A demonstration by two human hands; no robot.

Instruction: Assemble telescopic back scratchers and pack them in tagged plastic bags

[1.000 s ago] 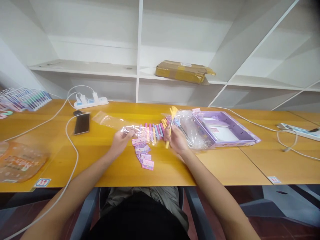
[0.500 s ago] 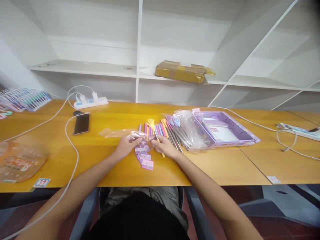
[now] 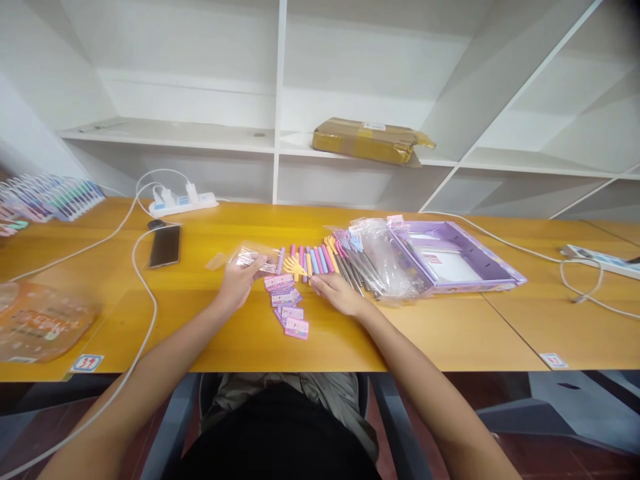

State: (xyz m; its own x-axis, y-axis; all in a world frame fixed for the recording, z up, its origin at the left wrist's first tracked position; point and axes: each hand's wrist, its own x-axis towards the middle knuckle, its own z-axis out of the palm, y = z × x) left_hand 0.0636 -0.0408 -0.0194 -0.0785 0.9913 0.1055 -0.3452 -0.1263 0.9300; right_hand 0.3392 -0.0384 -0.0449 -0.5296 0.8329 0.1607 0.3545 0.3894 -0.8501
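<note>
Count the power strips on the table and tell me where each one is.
2. One power strip lies behind the phone; a second power strip lies right of the purple box, running off the picture's edge.

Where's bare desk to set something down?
In front of the purple tray, right of right forearm; or in front of the phone, between cable and left forearm. Crowded: between left hand and right hand (cards, coloured sticks); clear plastic beside the tray.

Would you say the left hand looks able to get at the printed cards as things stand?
Probably yes: the cards lie beside the left hand with bare tabletop between, though its grip on the clear bag may hinder it.
</note>
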